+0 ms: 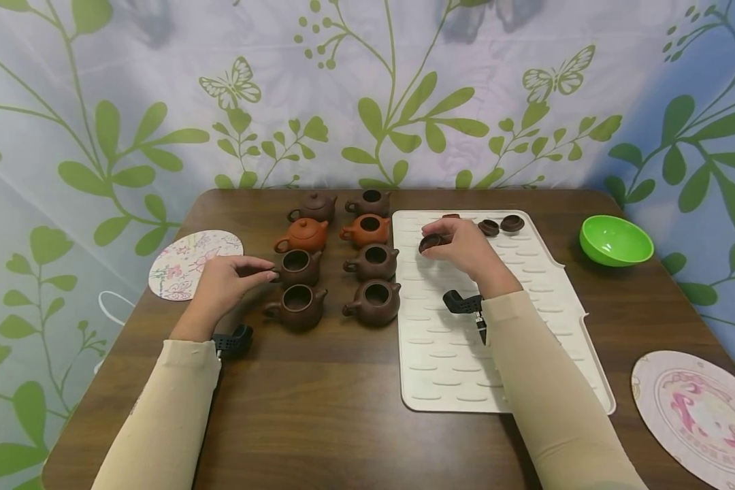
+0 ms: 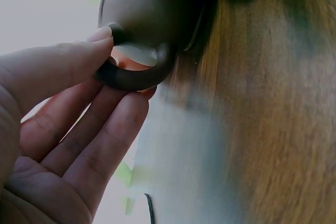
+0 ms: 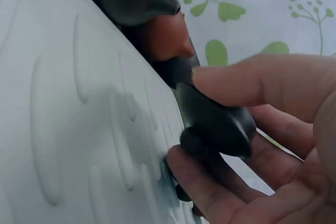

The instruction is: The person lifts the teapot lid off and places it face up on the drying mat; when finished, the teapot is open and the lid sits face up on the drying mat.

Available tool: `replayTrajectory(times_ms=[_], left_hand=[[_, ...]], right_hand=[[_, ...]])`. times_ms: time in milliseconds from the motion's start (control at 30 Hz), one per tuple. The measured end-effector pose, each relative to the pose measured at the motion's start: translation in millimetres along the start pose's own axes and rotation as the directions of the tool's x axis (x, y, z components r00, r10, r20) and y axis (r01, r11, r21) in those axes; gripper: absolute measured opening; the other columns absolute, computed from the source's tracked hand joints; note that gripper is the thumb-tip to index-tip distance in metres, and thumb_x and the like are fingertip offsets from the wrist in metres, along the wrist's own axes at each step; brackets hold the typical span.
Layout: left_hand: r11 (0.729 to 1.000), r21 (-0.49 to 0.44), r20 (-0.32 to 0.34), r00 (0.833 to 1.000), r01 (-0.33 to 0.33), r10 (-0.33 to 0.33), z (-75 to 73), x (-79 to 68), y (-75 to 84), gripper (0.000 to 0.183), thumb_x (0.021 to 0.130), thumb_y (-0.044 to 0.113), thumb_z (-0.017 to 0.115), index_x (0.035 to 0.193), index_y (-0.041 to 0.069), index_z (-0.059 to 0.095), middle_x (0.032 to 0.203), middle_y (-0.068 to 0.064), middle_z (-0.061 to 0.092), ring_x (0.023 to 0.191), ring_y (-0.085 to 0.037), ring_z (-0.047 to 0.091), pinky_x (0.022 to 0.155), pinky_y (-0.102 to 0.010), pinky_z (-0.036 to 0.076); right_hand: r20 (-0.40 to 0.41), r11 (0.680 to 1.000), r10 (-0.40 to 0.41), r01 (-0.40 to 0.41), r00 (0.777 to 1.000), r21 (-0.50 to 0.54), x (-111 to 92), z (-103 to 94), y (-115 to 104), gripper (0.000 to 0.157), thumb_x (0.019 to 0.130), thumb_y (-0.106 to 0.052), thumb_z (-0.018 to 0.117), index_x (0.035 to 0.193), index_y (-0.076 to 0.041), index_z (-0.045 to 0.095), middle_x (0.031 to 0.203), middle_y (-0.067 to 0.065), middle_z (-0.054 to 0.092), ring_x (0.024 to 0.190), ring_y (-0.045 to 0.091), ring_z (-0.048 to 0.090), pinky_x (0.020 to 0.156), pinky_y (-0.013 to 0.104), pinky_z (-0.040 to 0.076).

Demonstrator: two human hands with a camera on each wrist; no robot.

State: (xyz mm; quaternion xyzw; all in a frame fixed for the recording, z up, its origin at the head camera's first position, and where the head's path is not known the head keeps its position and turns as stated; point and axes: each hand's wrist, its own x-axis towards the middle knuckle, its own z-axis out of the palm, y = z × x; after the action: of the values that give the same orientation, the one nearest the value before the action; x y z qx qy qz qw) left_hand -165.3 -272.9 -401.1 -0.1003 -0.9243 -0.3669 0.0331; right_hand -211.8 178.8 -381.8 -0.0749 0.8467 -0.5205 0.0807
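My left hand [image 1: 226, 282] pinches the handle [image 2: 131, 77] of a dark brown teapot [image 1: 298, 269], whose top is uncovered. Over the back left part of a white ridged mat [image 1: 429, 340], my right hand [image 1: 465, 248] holds a dark teapot lid [image 3: 215, 119] between thumb and fingers, tilted with its knob downward. In front of the left hand's teapot stands another lidless brown teapot [image 1: 297, 312]. Behind it are an orange teapot [image 1: 304, 235] and a dark one [image 1: 317, 206], both lidded. To their right, several lidless teapots [image 1: 373, 306] form a second column.
More lids [image 1: 512, 224] lie at the mat's back, one reddish lid [image 1: 451, 216] partly behind the right hand. A green bowl [image 1: 616, 241] stands at the right. Round patterned placemats lie at the left [image 1: 186, 262] and front right [image 1: 698, 415]. A leaf-patterned curtain [image 1: 355, 88] hangs behind the table.
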Motion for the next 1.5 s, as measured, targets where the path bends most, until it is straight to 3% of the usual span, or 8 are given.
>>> replayTrajectory(times_ms=[300,633,933,1267,1500], left_hand=[[1.000,-0.006,-0.002,1.000,-0.007,0.007,0.8,-1.0,0.9,0.021,0.093,0.027,0.085,0.109,0.013,0.085,0.104,-0.004,0.078,0.094,-0.023,0.071,0.080,-0.044,0.054],[1.000,-0.013,-0.008,1.000,-0.009,0.009,0.8,-1.2,1.1,0.021,0.093,0.027,0.086,0.108,0.013,0.085,0.104,-0.004,0.078,0.094,-0.023,0.071,0.080,-0.044,0.055],[1.000,-0.009,-0.008,1.000,-0.008,0.007,0.6,-1.4,0.0,0.022,0.093,0.027,0.085,0.109,0.013,0.085,0.105,-0.004,0.078,0.095,-0.023,0.071,0.080,-0.044,0.055],[1.000,-0.009,-0.007,1.000,-0.016,0.016,0.0,-1.9,0.1,0.022,0.094,0.027,0.085,0.110,0.012,0.085,0.106,-0.005,0.078,0.095,-0.024,0.071,0.080,-0.044,0.055],[1.000,-0.011,-0.009,1.000,-0.015,0.015,0.7,-1.5,-0.6,0.022,0.094,0.028,0.085,0.110,0.012,0.085,0.105,-0.005,0.078,0.094,-0.023,0.071,0.079,-0.043,0.054]], right_hand=[[0.051,0.979,-0.029,0.039,0.998,-0.201,0.9,0.3,6.7,0.046,0.083,-0.004,0.090,0.127,-0.002,0.073,0.122,0.012,0.072,0.113,0.033,0.067,0.095,0.045,0.051],[0.072,0.943,-0.009,0.032,0.997,-0.333,-0.1,5.6,2.7,0.045,0.083,-0.009,0.092,0.125,-0.006,0.076,0.123,0.010,0.072,0.118,0.037,0.063,0.100,0.049,0.049],[0.077,0.947,-0.004,0.029,0.997,-0.321,-1.0,2.8,-0.6,0.046,0.085,-0.012,0.090,0.128,-0.004,0.073,0.125,0.013,0.071,0.117,0.035,0.065,0.099,0.049,0.050],[0.054,0.942,-0.059,0.074,0.997,-0.327,-2.6,-1.4,-2.1,0.037,0.094,-0.019,0.082,0.125,0.001,0.073,0.119,0.016,0.073,0.110,0.033,0.069,0.095,0.048,0.052],[0.040,0.937,-0.072,0.082,0.997,-0.340,-3.4,-1.6,-3.0,0.034,0.098,-0.025,0.078,0.124,-0.002,0.074,0.115,0.011,0.074,0.107,0.031,0.068,0.093,0.048,0.052]])
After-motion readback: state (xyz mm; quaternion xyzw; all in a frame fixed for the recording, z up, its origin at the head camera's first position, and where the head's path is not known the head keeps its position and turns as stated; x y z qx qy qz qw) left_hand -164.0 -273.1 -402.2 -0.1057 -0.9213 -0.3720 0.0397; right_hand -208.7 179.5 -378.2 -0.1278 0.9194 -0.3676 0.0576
